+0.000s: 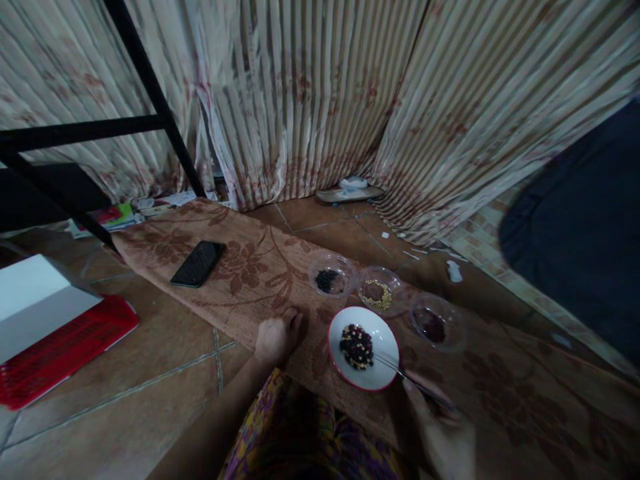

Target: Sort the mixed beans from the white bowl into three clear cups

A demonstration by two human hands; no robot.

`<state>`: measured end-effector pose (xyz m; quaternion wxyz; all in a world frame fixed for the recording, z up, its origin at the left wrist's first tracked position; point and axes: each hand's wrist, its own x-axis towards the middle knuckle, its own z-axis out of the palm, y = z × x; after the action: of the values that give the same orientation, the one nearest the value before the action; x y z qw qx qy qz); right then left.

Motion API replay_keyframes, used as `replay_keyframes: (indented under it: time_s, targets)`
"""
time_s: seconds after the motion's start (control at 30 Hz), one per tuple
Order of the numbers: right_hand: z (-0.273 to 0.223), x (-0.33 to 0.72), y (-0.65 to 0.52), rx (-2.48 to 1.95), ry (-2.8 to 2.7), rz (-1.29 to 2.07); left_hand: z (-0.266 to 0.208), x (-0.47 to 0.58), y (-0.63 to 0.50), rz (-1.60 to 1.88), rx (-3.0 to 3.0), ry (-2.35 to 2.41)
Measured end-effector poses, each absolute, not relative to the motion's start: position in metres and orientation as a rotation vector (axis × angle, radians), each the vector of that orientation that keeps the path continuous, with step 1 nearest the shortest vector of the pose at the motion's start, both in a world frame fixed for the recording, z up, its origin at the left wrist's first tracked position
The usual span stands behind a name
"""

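A white bowl with a red rim (336, 363) stands on the cloth-covered bench, holding a mixed heap of dark, deep-red and yellowish beans or grains (357, 347). My right hand (440, 427), at the bowl's lower right, is closed around a slim metal utensil (423, 388). Its thin prongs reach into the bowl beside the heap; whether it is a fork or tweezers is unclear. Curled into a fist, my left hand (278, 338) rests on the cloth left of the bowl, with nothing visible in it. Behind the bowl sit three clear plastic cups: one with black beans (327, 281), one with yellow grains (383, 297), one with dark-red beans (433, 328).
A black phone (199, 264) lies on the brown patterned cloth (250, 267) to the left. On the tiled floor are a red-and-white box (70, 333) and, farther back, a skateboard (345, 195). Striped curtains (300, 100) hang behind, and a black metal frame (150, 87) rises at left.
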<state>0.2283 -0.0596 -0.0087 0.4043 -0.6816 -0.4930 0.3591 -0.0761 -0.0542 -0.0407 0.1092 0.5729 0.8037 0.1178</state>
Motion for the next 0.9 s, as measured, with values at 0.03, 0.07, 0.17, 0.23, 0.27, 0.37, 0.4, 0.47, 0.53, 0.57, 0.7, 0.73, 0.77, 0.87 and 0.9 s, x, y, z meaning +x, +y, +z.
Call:
replay_keyframes:
  time_s: [0.03,0.07,0.17,0.23,0.27,0.37,0.4,0.47,0.53,0.57,0.7,0.73,0.77,0.87,0.9]
  targets:
    - [-0.009,0.228,-0.060,-1.711,-1.265,0.910,-0.040,-0.076,-0.054,0.358,1.681,2.363]
    - [-0.010,0.228,-0.060,-1.701,-1.281,0.909,-0.039,-0.076,-0.054,0.366,1.680,2.360]
    - [-0.011,0.227,-0.061,-1.693,-1.310,0.897,-0.036,-0.075,-0.054,0.361,1.672,2.352]
    - [-0.011,0.226,-0.060,-1.699,-1.324,0.892,-0.035,-0.075,-0.054,0.347,1.672,2.347]
    - [-0.011,0.226,-0.060,-1.702,-1.328,0.890,-0.035,-0.075,-0.054,0.337,1.674,2.347]
    - [-0.012,0.226,-0.059,-1.713,-1.338,0.906,-0.036,-0.075,-0.054,0.306,1.681,2.353]
    - [-0.012,0.226,-0.059,-1.713,-1.341,0.908,-0.037,-0.075,-0.054,0.299,1.684,2.354]
    - [-0.014,0.227,-0.059,-1.712,-1.352,0.905,-0.038,-0.075,-0.054,0.295,1.687,2.356]
    - [-0.016,0.228,-0.059,-1.706,-1.365,0.892,-0.038,-0.076,-0.054,0.300,1.692,2.361]
    - [-0.017,0.229,-0.059,-1.704,-1.374,0.887,-0.038,-0.076,-0.054,0.306,1.695,2.361]
    - [-0.019,0.229,-0.060,-1.692,-1.395,0.880,-0.039,-0.076,-0.055,0.329,1.690,2.352]
    - [-0.019,0.229,-0.060,-1.692,-1.394,0.888,-0.039,-0.076,-0.055,0.333,1.687,2.351]
    - [-0.019,0.228,-0.060,-1.692,-1.392,0.892,-0.039,-0.076,-0.055,0.336,1.687,2.350]
    - [-0.017,0.226,-0.059,-1.683,-1.408,0.878,-0.040,-0.076,-0.055,0.349,1.698,2.346]
    - [-0.016,0.226,-0.059,-1.676,-1.417,0.866,-0.040,-0.077,-0.055,0.351,1.701,2.345]
